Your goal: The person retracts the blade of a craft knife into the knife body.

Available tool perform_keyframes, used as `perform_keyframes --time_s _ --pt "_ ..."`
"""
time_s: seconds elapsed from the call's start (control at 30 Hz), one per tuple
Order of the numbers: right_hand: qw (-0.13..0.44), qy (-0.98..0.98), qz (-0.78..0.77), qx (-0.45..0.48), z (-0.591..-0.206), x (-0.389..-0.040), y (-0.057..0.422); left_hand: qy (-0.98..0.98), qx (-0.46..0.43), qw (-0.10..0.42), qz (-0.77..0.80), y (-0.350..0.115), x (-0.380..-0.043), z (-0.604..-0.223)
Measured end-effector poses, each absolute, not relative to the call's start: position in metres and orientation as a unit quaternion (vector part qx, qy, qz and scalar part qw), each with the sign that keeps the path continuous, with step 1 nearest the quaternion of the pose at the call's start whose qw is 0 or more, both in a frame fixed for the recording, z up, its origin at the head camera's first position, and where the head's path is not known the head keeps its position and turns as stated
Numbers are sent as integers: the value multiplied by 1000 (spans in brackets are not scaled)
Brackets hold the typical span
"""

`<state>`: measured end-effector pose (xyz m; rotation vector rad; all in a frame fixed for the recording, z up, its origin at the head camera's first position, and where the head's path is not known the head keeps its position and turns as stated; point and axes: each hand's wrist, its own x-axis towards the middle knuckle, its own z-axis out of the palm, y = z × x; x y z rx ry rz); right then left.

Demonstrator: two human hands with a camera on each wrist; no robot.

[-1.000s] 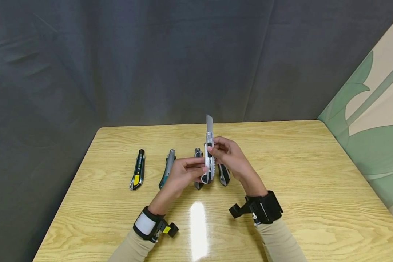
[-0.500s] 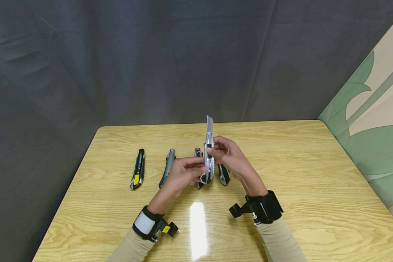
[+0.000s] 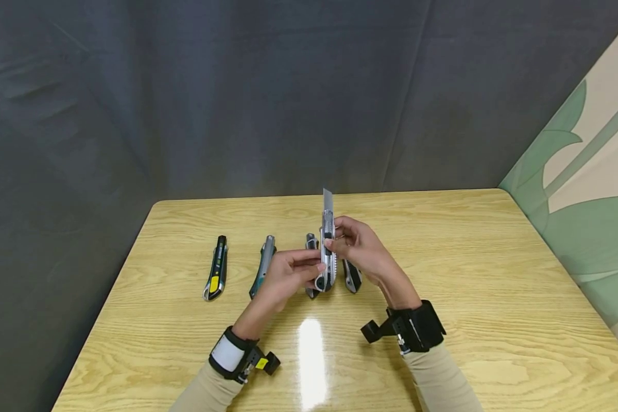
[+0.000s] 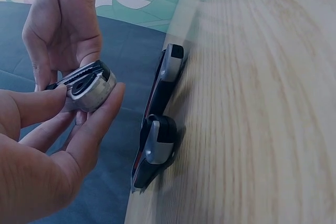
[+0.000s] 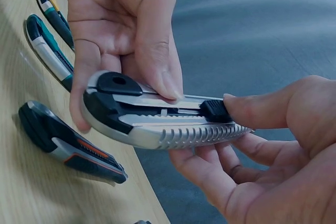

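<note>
A silver utility knife point(image 3: 328, 264) with its blade point(image 3: 328, 200) out is held above the table, blade pointing away from me. My left hand point(image 3: 287, 277) pinches the rear of the handle between thumb and fingers. Around the front part, my right hand point(image 3: 363, 246) grips the handle, its thumb on the black slider point(image 5: 214, 111). In the right wrist view, the ridged underside rests on the right fingers. Behind the held knife, a grey-and-black cutter point(image 3: 311, 242) and another black cutter point(image 3: 352, 277) lie partly hidden on the table.
To the left on the wooden table point(image 3: 468, 274) lie a black-and-yellow cutter point(image 3: 217, 269) and a grey-and-teal cutter point(image 3: 265, 260), the latter partly behind my left hand. A dark curtain point(image 3: 288, 97) hangs behind the table's far edge.
The right thumb and slider have moved back toward me along the handle, and less blade sticks out. The knife has dipped slightly; my left hand keeps its hold.
</note>
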<state>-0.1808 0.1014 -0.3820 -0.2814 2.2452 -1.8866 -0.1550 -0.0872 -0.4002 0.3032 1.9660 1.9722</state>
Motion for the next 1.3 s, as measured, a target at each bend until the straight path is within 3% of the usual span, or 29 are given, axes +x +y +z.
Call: perform_keyframes --time_s 0.63,1.3 --pt "140 741 -652 -82 -388 -186 109 692 109 166 694 -88 -158 -399" --pt "137 745 -643 -109 -387 -183 107 698 97 159 692 -89 -157 -399"
